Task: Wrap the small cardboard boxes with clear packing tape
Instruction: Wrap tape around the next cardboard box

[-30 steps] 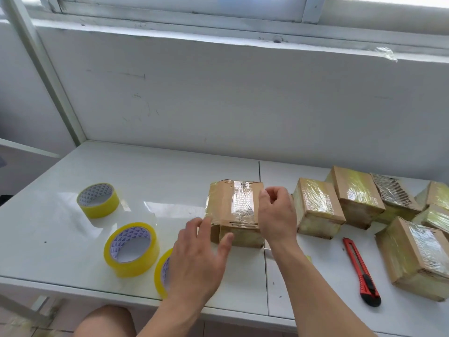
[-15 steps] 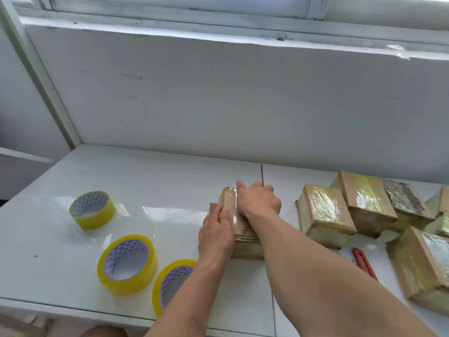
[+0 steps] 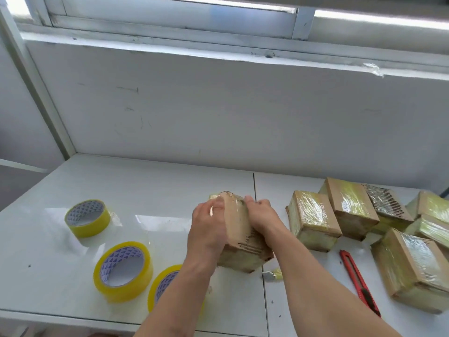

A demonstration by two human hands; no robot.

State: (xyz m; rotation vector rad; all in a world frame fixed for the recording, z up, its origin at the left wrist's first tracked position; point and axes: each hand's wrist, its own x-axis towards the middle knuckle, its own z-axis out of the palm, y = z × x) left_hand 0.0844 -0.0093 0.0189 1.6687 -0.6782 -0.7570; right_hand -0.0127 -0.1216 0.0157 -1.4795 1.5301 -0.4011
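Note:
A small brown cardboard box point(image 3: 239, 233) with clear tape on it stands tilted on the white table point(image 3: 150, 188), one printed face turned up. My left hand point(image 3: 209, 229) grips its left side and my right hand point(image 3: 261, 216) grips its right side, fingers curled over the far top edge. Three yellow-rimmed rolls of clear tape lie to the left: one far left point(image 3: 87, 218), one nearer point(image 3: 124, 271), and one point(image 3: 162, 288) partly hidden behind my left forearm.
Several taped cardboard boxes point(image 3: 313, 220) crowd the table's right side. A red utility knife point(image 3: 359, 282) lies in front of them. A small scrap of tape point(image 3: 273, 274) lies by the held box. A white wall point(image 3: 218, 113) closes the table's back.
The box has been turned from lying flat to standing on its side, then tipped so a printed face shows. Both hands shifted from pressing it to gripping its two sides.

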